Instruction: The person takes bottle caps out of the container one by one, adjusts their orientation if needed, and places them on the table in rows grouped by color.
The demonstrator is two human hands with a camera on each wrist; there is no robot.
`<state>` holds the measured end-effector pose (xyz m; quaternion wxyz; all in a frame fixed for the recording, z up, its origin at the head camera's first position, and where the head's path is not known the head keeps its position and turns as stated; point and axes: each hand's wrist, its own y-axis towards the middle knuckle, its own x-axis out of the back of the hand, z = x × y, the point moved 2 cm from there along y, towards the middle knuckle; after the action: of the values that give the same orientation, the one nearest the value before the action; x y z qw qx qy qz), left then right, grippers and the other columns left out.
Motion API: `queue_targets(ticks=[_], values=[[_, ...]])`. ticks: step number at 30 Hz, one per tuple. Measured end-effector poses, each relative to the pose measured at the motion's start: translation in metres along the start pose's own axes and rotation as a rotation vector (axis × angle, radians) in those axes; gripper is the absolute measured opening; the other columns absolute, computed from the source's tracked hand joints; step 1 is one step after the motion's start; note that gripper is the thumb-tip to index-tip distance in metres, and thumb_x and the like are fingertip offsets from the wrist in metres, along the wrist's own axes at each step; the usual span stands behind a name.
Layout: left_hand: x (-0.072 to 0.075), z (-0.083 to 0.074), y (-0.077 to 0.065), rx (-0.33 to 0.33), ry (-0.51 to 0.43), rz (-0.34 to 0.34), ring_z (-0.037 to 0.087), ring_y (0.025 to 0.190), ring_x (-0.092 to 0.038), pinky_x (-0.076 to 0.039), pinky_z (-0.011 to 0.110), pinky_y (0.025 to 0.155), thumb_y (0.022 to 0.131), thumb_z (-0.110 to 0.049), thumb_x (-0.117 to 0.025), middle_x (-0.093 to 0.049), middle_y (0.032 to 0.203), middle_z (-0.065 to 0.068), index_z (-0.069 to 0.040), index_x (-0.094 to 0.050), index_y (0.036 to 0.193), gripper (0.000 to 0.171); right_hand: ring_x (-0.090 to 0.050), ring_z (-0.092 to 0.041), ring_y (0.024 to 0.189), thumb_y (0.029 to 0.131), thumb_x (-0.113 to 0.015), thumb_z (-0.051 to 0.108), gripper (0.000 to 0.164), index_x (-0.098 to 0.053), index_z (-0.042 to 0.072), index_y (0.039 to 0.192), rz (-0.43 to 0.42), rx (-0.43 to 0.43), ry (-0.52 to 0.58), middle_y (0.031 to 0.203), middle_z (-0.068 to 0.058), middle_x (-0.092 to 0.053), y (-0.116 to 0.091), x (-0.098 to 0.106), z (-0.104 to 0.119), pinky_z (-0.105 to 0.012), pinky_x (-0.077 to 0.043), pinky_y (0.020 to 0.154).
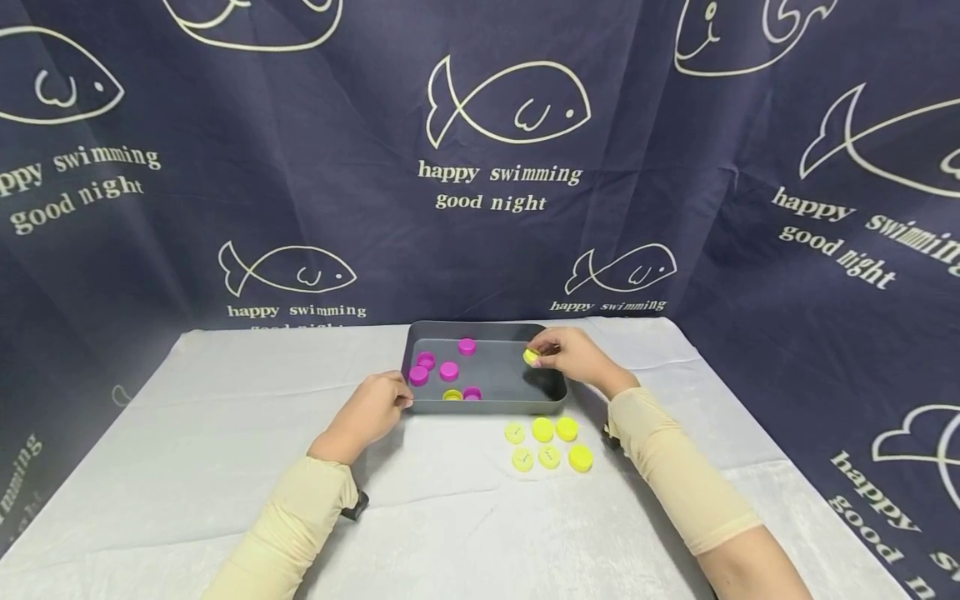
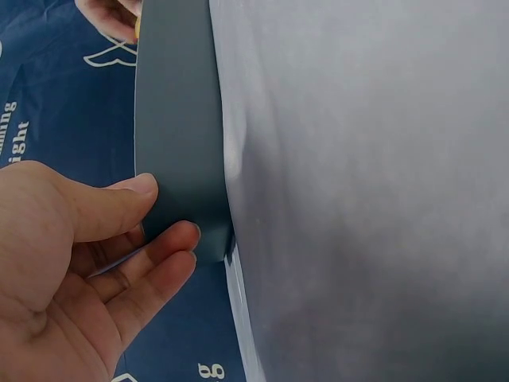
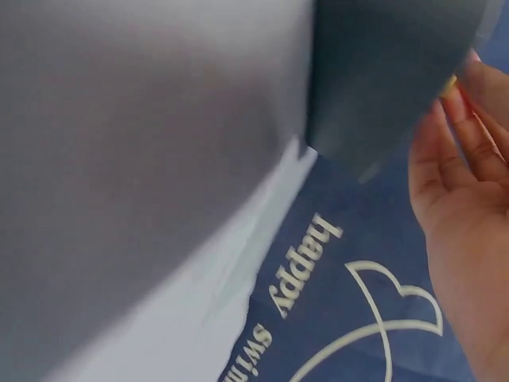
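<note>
A dark grey tray (image 1: pixel 487 407) stands at the back of the table. My left hand (image 1: pixel 372 408) holds it by the front left corner; in the left wrist view the thumb (image 2: pixel 131 193) lies at its rim and the fingertips against its outer wall. Over the tray's right part, my right hand (image 1: pixel 573 357) pinches a yellow bottle cap (image 1: pixel 530 357). Several magenta bottle caps (image 1: pixel 448 371) lie in the tray's left half, and a yellow cap (image 1: pixel 452 396) sits by its front wall. The right wrist view shows little of the pinched cap behind the fingers.
Several yellow caps (image 1: pixel 542 429) lie in two rows on the white-covered table (image 1: pixel 450 517), just in front of the tray's right side. Behind the table hangs a dark blue curtain (image 1: pixel 390 217) with fish drawings and lettering.
</note>
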<state>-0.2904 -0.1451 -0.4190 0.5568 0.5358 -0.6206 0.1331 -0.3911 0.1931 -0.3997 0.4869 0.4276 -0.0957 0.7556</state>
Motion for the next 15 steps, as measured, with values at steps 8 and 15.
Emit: queue_targets(ticks=[8, 15], values=[[0.001, 0.0, 0.001, 0.005, 0.002, 0.009, 0.011, 0.072, -0.054, -0.055, 0.028, 0.07, 0.081, 0.01, -0.069, -0.058, 0.077, -0.003, 0.0, -0.075, 0.079, 0.013, -0.065, -0.023, 0.088, 0.08, -0.08, 0.002, 0.026, -0.073, -0.003, 0.104, 0.024, 0.057, 0.012, 0.095, -0.007, -0.07, -0.04, 0.021, 0.007, -0.048, -0.057, 0.081], [-0.001, -0.001, 0.0, 0.011, 0.0, 0.016, 0.011, 0.072, -0.053, -0.054, 0.028, 0.069, 0.082, 0.009, -0.069, -0.057, 0.075, -0.004, -0.001, -0.075, 0.079, 0.012, -0.066, -0.018, 0.089, 0.078, -0.082, 0.008, 0.025, -0.075, 0.002, 0.102, 0.144, -0.013, -0.031, 0.095, -0.001, -0.07, -0.068, 0.028, 0.011, -0.034, -0.057, 0.078]])
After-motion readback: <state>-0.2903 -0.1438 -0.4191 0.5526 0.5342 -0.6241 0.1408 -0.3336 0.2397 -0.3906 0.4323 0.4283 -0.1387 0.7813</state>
